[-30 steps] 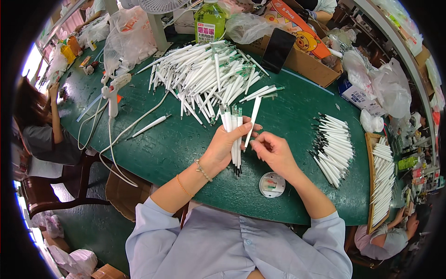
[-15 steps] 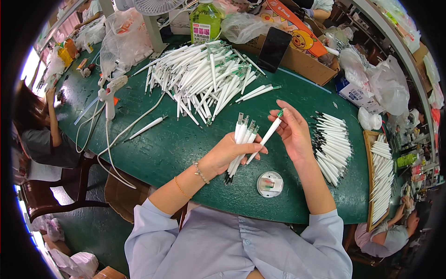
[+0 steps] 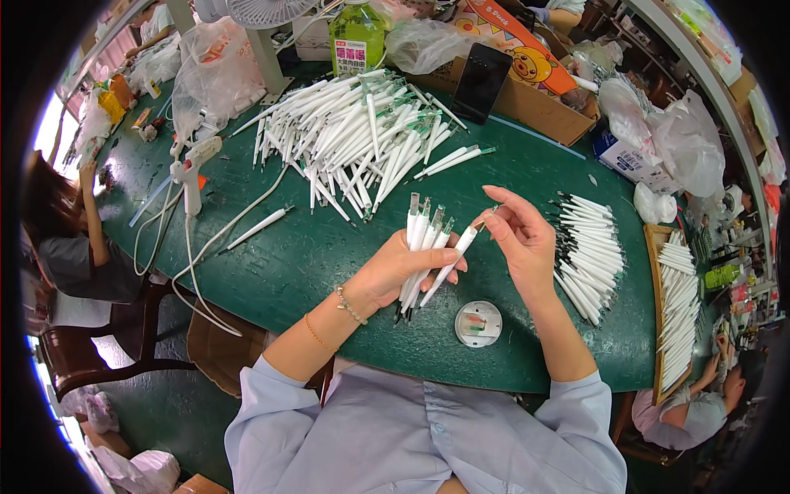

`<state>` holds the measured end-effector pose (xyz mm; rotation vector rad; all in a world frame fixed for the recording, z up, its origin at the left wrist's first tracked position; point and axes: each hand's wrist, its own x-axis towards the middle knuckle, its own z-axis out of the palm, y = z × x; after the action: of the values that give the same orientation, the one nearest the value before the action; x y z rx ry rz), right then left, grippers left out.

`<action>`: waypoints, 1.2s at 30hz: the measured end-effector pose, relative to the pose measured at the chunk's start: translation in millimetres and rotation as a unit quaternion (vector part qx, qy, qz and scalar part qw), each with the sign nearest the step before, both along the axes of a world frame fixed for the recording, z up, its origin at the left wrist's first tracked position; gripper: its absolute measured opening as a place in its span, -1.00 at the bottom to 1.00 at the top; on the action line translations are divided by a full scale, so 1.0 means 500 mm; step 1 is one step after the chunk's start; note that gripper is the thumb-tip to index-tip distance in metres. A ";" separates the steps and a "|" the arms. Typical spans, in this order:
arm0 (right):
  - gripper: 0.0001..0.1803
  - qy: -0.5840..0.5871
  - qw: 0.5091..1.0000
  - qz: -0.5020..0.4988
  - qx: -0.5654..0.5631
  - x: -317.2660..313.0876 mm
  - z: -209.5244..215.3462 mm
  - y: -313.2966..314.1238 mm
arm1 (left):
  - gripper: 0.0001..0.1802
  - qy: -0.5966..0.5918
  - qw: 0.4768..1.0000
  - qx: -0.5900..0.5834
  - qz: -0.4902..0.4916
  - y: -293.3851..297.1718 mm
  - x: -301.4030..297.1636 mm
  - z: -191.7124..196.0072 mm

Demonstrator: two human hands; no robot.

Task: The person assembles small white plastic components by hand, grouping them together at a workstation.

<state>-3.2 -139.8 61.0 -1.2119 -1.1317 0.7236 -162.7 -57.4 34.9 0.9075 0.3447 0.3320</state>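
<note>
Several white pen-like sticks (image 3: 420, 231) are bunched in the L hand (image 3: 393, 267), grip closed round them, w/ one stick (image 3: 461, 244) fanned out, prob. so its upper end's easy to reach. R hand (image 3: 527, 240): thumb + forefinger at that end; can't tell if they're pinching it. Loose pile (image 3: 350, 136) beyond, side-by-side row (image 3: 591, 257) at R, prob. to keep batches apart on the green surface (image 3: 263, 288).

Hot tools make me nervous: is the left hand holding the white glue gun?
No, the left hand holds a bunch of slim white pens, while the white glue gun sits apart on the green table.
</note>
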 end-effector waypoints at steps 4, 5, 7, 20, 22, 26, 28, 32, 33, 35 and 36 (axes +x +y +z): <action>-0.72 -0.034 0.999 -0.014 -0.001 0.000 0.001 -0.006 | -0.67 0.032 0.998 0.037 0.027 -0.010 0.002 0.012; -0.72 -0.034 0.999 -0.014 -0.001 0.000 0.003 -0.007 | -0.68 0.046 0.997 0.050 0.024 -0.010 0.001 0.013; -0.75 -0.038 0.999 -0.024 -0.031 -0.002 0.008 -0.011 | -0.69 0.060 0.996 0.063 0.021 -0.010 0.001 0.014; -0.77 -0.033 0.999 -0.015 -0.038 -0.003 0.004 -0.011 | -0.74 0.063 0.994 0.085 0.031 -0.013 0.003 0.015; -0.75 -0.125 0.991 -0.028 -0.050 -0.009 0.001 -0.011 | -0.75 0.063 0.993 0.090 0.036 -0.014 0.003 0.014; -0.74 -0.116 0.991 -0.049 -0.048 -0.021 -0.010 -0.012 | -0.74 0.059 0.993 0.080 0.064 -0.011 0.008 0.006; -0.67 -0.083 0.996 0.005 -0.015 0.004 -0.016 0.013 | -0.72 0.063 0.993 0.073 0.066 -0.005 0.009 0.004; -0.72 -0.209 0.970 -0.093 -0.077 0.097 -0.077 0.123 | -0.70 0.013 0.997 -0.024 0.070 0.029 0.020 -0.015; -0.75 -0.333 0.932 -0.129 -0.071 0.132 -0.110 0.150 | -0.68 -0.006 0.993 -0.074 0.090 0.029 0.026 -0.017; -0.76 -0.418 0.894 -0.138 -0.085 0.135 -0.115 0.190 | -0.61 -0.033 0.982 -0.151 0.106 0.043 0.012 -0.034; -0.76 -0.501 0.847 -0.149 -0.101 0.134 -0.117 0.200 | -0.61 -0.034 0.982 -0.150 0.111 0.044 0.008 -0.037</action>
<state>63.8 -39.7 2.4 -1.9906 -1.6594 -0.1080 -158.5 -35.3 16.4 0.5605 0.4207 0.5001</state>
